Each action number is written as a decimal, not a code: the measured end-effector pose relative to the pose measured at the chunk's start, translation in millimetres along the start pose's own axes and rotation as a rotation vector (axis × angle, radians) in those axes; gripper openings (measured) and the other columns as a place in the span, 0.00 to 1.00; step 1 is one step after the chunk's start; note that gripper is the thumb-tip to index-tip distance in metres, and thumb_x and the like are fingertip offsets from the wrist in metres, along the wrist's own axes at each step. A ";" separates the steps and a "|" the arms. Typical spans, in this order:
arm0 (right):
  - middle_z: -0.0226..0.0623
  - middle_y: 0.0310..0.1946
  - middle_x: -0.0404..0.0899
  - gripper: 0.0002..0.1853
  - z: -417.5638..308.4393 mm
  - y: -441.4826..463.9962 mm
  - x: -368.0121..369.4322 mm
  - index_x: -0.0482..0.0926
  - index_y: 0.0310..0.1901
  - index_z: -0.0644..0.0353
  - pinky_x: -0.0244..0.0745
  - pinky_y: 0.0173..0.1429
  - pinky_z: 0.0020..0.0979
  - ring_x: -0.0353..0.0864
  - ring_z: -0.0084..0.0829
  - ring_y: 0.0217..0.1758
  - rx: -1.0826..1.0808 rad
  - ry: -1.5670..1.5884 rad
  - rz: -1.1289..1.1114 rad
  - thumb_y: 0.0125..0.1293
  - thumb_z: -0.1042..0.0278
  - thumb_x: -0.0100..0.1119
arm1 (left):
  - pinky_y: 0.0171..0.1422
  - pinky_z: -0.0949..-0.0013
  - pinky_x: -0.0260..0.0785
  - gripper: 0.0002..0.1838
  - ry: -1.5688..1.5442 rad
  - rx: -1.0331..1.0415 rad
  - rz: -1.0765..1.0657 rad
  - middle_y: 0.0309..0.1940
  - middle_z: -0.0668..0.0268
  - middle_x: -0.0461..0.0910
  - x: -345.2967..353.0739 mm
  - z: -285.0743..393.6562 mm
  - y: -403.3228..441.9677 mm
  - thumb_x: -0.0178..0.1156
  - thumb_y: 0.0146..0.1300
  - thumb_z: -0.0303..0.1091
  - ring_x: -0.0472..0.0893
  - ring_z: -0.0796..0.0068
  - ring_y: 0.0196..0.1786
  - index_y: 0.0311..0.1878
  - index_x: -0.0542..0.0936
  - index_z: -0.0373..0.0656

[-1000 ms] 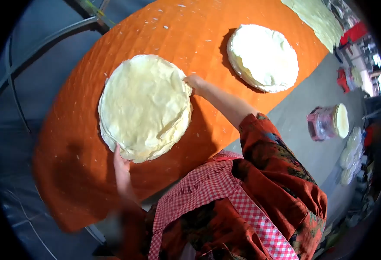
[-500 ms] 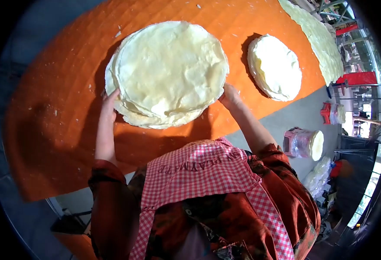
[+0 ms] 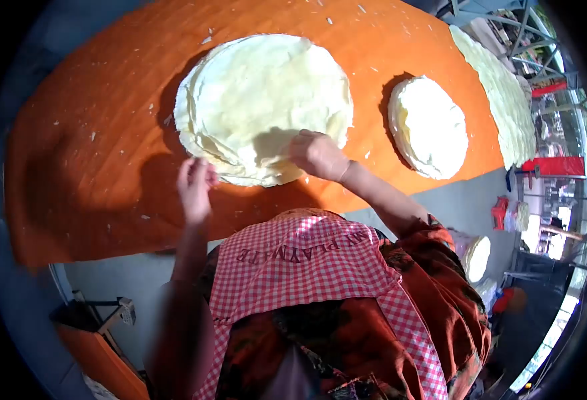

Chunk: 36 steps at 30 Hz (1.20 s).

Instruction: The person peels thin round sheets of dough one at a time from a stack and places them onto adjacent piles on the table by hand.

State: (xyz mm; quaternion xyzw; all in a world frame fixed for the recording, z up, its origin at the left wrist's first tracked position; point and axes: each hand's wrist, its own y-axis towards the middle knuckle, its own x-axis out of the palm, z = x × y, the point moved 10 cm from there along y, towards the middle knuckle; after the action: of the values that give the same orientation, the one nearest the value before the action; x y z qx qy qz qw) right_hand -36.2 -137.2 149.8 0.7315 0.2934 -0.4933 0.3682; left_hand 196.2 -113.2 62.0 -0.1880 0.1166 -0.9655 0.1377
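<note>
A stack of large, thin, round pale sheets of dough or flatbread [image 3: 267,87] lies on the orange cloth, its near-left edge wrinkled and layered. My right hand [image 3: 319,155] is over the near-right part of the stack with its fingers curled down; what they grip, if anything, is hidden. At the near-left rim, my left hand [image 3: 197,187] has its fingers bent together beside the sheets. Whether it holds a bit of sheet cannot be made out.
To the right sits a smaller, thicker pale round stack [image 3: 430,127]. A long pale sheet [image 3: 497,93] covers the table's far-right end. Crumbs dot the orange cloth [image 3: 93,180]. Beyond the table, a red stool [image 3: 499,212] stands on the floor.
Both hands have left the sides of the large stack. The right hand has moved in over its near part, and the left has drawn back to the near-left rim.
</note>
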 end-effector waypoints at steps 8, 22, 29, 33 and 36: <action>0.36 0.32 0.80 0.04 -3.3 -7.6 -45.8 0.77 0.27 0.58 0.76 0.34 0.37 0.79 0.41 0.34 0.111 0.183 0.247 0.48 0.76 0.61 | 0.66 0.51 0.65 0.33 -0.567 -0.243 -0.157 0.62 0.49 0.64 101.6 -17.4 -30.7 0.44 0.70 0.57 0.66 0.54 0.66 0.64 0.60 0.37; 0.52 0.39 0.81 0.27 1.9 63.0 1.4 0.76 0.46 0.67 0.77 0.49 0.38 0.82 0.46 0.44 0.570 0.202 -0.177 0.56 0.48 0.59 | 0.41 0.66 0.76 0.12 -0.420 -0.213 0.099 0.44 0.65 0.74 91.6 -86.2 0.7 0.48 0.68 0.28 0.77 0.70 0.40 0.54 0.67 0.44; 0.45 0.34 0.83 0.11 9.3 84.9 27.3 0.83 0.33 0.59 0.79 0.43 0.38 0.84 0.43 0.40 0.477 -0.095 -0.376 0.53 0.63 0.59 | 0.45 0.60 0.76 0.17 -0.354 -0.346 0.012 0.47 0.59 0.75 89.9 -100.4 8.0 0.50 0.65 0.30 0.79 0.64 0.47 0.57 0.68 0.43; 0.47 0.31 0.82 0.10 127.6 103.5 10.7 0.83 0.35 0.58 0.77 0.37 0.39 0.83 0.38 0.35 0.622 0.228 -0.204 0.55 0.67 0.53 | 0.41 0.55 0.78 0.19 -0.300 -0.364 0.135 0.50 0.54 0.74 72.3 -103.8 24.1 0.54 0.64 0.30 0.79 0.58 0.47 0.58 0.67 0.38; 0.34 0.26 0.81 0.10 321.5 121.8 -94.4 0.82 0.37 0.52 0.75 0.32 0.33 0.80 0.30 0.28 0.687 0.651 0.052 0.61 0.63 0.52 | 0.42 0.52 0.80 0.22 -0.318 -0.386 0.154 0.51 0.53 0.72 71.8 -99.6 16.8 0.54 0.65 0.28 0.79 0.55 0.49 0.60 0.64 0.37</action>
State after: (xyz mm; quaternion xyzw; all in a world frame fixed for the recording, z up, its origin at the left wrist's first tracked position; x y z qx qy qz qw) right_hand -134.4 -477.5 190.7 0.9345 0.1952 -0.2977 0.0061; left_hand 96.6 -133.9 -8.8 -0.3509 0.2897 -0.8702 0.1888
